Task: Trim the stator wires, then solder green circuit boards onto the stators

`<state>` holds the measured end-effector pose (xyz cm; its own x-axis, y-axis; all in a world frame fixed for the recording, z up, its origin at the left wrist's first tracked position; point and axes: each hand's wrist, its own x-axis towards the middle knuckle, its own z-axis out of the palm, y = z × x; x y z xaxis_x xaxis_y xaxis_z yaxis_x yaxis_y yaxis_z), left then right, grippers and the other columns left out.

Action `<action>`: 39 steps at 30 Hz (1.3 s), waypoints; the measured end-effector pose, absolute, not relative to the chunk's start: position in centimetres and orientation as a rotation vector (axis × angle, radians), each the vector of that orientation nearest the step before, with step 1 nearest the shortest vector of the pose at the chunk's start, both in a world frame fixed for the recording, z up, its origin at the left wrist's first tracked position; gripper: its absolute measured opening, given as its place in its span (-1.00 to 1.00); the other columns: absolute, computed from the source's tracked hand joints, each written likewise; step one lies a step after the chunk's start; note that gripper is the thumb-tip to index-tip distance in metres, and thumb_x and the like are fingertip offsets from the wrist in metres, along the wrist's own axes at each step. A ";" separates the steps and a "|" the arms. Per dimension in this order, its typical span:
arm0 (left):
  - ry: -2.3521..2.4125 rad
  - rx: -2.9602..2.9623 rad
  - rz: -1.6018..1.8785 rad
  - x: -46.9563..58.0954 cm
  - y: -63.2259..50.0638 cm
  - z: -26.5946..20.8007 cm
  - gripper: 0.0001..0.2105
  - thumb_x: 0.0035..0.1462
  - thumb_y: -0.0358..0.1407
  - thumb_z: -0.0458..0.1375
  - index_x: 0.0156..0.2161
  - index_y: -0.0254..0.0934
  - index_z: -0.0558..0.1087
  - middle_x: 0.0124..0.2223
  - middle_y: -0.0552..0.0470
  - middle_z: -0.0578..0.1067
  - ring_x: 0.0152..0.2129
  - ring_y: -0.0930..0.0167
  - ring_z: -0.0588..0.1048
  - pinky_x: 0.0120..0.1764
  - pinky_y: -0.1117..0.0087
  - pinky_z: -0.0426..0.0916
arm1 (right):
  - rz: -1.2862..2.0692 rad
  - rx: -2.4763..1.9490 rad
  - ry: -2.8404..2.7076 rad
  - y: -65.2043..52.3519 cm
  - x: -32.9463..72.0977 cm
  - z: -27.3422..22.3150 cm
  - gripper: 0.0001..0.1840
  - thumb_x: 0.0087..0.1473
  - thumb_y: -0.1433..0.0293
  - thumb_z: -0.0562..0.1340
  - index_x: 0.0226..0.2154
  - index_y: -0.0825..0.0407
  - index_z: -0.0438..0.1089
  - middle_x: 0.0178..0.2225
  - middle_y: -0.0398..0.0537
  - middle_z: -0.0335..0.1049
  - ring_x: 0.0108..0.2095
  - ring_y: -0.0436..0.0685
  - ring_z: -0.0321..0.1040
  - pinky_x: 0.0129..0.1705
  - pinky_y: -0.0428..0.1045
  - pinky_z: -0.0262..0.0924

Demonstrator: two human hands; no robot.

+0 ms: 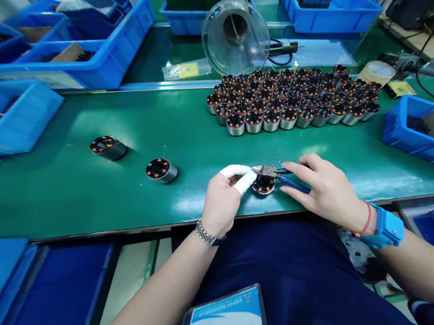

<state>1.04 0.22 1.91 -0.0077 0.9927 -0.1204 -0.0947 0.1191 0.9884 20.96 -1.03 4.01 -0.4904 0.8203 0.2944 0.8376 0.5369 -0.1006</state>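
My right hand (pixel 322 185) holds blue-handled cutting pliers (pixel 269 171), their jaws pointing left. Below the jaws, a round motor stator (pixel 264 186) with copper windings and a metal shell stands on the green bench, partly hidden by the pliers and my fingers. My left hand (pixel 226 196) wears white finger covers on thumb and forefinger. Those two fingers pinch together at the tips of the pliers, and what lies between them is too small to make out. To the left are two more stators: one upright (pixel 161 171), another tilted (pixel 107 148), each with a thin wire sticking out.
Many stators (pixel 285 100) stand in packed rows at the back right. Behind them is a clear extraction hood (pixel 235 35). Blue bins stand at the left (pixel 2 121), far left (pixel 104 65), right (pixel 421 137) and back right (pixel 333 14). The bench's front edge (pixel 129 230) runs before me.
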 end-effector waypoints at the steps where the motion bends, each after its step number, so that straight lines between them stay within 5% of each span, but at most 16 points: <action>1: 1.202 1.044 1.176 1.0 0.2 1.9 -0.93 -0.11 -0.34 0.24 -0.47 -0.29 0.45 -0.42 0.08 0.49 -0.45 0.47 0.42 -0.29 0.45 0.31 | -0.074 -1.378 -2.471 -1.0 20.9 4.0 -0.56 0.10 0.16 0.07 -0.05 0.07 0.28 -0.26 0.07 0.26 -0.32 0.12 0.25 -0.34 0.02 0.20; 9: 1.224 1.106 1.166 0.9 0.1 1.5 -0.87 -0.08 -0.28 0.22 -0.41 -0.30 0.44 -0.35 0.02 0.51 -0.37 0.42 0.46 -0.23 0.38 0.34 | -0.020 -1.326 -2.393 -1.0 20.9 3.7 -0.59 0.10 0.20 0.10 -0.06 0.08 0.28 -0.28 0.04 0.26 -0.31 0.09 0.27 -0.30 -0.01 0.24; 15: 1.380 1.724 0.883 0.0 -0.4 0.8 -0.43 -0.25 -0.19 0.32 -0.05 -0.29 0.33 -0.02 -0.16 0.40 -0.05 0.21 0.35 0.03 0.10 0.19 | -0.125 -1.503 -2.357 -0.8 23.5 5.2 -0.56 0.06 0.18 0.14 -0.04 0.05 0.29 -0.23 0.06 0.26 -0.29 0.12 0.27 -0.31 0.01 0.22; 22: 1.354 1.977 0.829 0.9 -0.3 0.1 -0.53 -0.13 -0.23 0.25 -0.05 -0.25 0.32 0.00 -0.16 0.40 -0.05 0.21 0.37 -0.03 0.12 0.29 | -0.242 -1.556 -2.605 -0.9 26.2 5.2 -0.56 0.04 0.18 0.15 -0.04 0.02 0.30 -0.25 0.07 0.27 -0.30 0.15 0.26 -0.31 0.03 0.13; 27: 1.344 2.492 1.196 0.0 -0.3 0.8 -0.66 -0.04 -0.44 0.15 -0.10 -0.20 0.36 -0.10 -0.08 0.47 -0.05 0.22 0.37 0.04 0.04 0.18 | -0.277 -1.519 -2.616 -1.2 26.6 5.1 -0.56 0.04 0.21 0.16 -0.03 0.03 0.29 -0.21 0.12 0.27 -0.21 0.20 0.23 -0.24 0.06 0.10; 39: 1.127 3.040 1.368 -1.7 -0.5 1.9 -0.65 -0.06 -0.58 0.08 -0.20 -0.13 0.38 -0.14 0.01 0.50 -0.02 0.29 0.34 0.07 0.12 0.17 | -0.337 -1.485 -2.766 -1.2 26.7 6.4 -0.57 0.01 0.32 0.20 -0.02 0.01 0.28 -0.19 0.12 0.26 -0.18 0.21 0.19 -0.12 0.13 -0.01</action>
